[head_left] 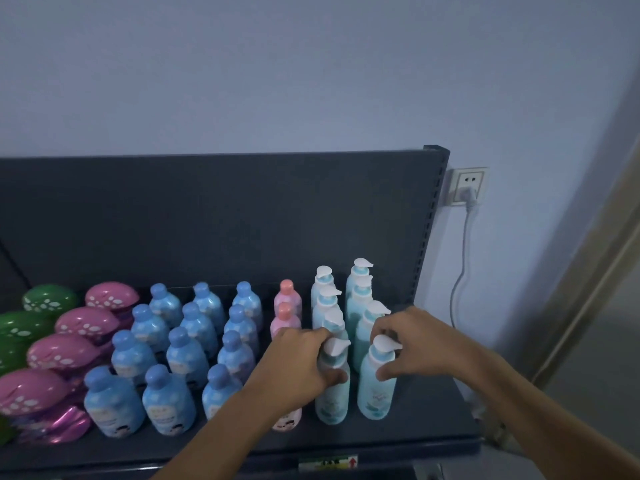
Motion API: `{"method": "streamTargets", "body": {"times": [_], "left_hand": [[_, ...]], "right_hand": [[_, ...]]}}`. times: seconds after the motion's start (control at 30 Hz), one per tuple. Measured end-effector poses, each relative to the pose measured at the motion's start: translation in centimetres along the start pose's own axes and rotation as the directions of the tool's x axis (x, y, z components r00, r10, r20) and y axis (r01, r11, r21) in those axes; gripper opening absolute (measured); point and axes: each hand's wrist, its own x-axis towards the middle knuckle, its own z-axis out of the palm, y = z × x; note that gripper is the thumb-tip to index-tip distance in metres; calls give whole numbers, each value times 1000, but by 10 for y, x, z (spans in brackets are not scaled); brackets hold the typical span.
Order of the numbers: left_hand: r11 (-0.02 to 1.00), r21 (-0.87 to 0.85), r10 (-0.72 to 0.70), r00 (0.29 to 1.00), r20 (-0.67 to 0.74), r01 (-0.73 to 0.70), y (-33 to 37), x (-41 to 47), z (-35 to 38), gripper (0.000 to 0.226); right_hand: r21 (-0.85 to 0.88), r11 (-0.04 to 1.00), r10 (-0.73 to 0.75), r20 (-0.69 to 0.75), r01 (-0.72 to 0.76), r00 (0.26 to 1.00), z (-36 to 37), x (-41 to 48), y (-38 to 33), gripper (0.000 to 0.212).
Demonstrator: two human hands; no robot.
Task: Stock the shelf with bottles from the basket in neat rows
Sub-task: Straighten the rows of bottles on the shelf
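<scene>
- Head view: the left hand [298, 362] is closed around the front pump bottle [331, 386] of the left pale-blue row, thumb on its front side and fingers behind the neck, under the white pump head.
- The right hand [412, 344] grips the front right pump bottle [376, 386], thumb low on the body and fingertips on the white pump head.
- Both bottles stand upright on the dark shelf [429, 420], just beside each other, near its front right part.
- Behind them two rows of the same pump bottles [360, 292] go back toward the dark back panel [242, 220].
- Left of these is one row of pink bottles [286, 299]; its front one is partly hidden by the left forearm.
- Further left stand three rows of blue bottles [187, 344] with round caps, then pink packs [62, 351] and green packs [20, 327] at the left edge.
- On the wall to the right a wall socket [468, 185] holds a plug with a grey cable hanging down.
</scene>
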Motion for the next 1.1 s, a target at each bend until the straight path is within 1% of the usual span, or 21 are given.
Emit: {"method": "streamTargets", "body": {"times": [0.17,0.3,0.37,0.4,0.43,0.5,0.53,0.57,0.6,0.7,0.77,0.83,0.93,1.0,1.1], "left_hand": [[1000,14,11,1000,-7,-11,-2,0,2,45],[1000,27,-2,1000,27,1,0,0,-2,60],[1000,-9,-11,1000,-24,11,4,0,-9,72],[999,-41,-18,997,-79,15,5,1,-13,71],[997,-71,-28,990,-141,18,4,4,-17,66],[994,-106,-43,969,-241,18,-1,14,-22,41],[994,-105,-52,965,-258,26,-6,20,-24,27],[995,-96,-58,969,-242,35,-10,27,-25,22],[995,-87,-54,978,-202,37,-14,33,-26,27],[998,-43,-39,999,-15,39,-21,47,-25,40],[999,-24,-32,998,58,34,-25,52,-20,44],[998,-39,-54,996,77,57,-27,57,-15,46],[996,-57,-61,997,55,64,-29,61,-9,54],[997,-52,-56,998,44,58,-29,62,-8,52],[998,-44,-53,998,39,55,-30,62,-7,42]], "right_hand": [[11,1000,-6,8,6,1000,-3,-4,-2,47],[21,1000,-18,54,17,998,-11,-4,-8,50],[58,998,-10,54,7,999,-25,-3,-11,55],[75,997,-5,13,4,1000,-32,0,-12,54],[90,996,2,-56,4,998,-40,3,-11,48],[104,995,25,-219,-2,975,-49,14,-7,30],[103,995,40,-274,-12,961,-50,20,-4,24],[99,995,58,-292,-30,955,-49,27,-1,22],[91,995,74,-272,-51,960,-47,34,2,24],[39,994,101,-96,-97,990,-34,51,9,39],[11,995,103,-33,-103,994,-23,58,11,40],[2,995,101,-28,-101,994,-17,62,13,36],[-26,997,69,-11,-70,998,-18,63,13,34],[-43,999,33,4,-33,999,-20,60,11,42],[-50,999,16,-5,-16,1000,-21,55,7,52]]}}
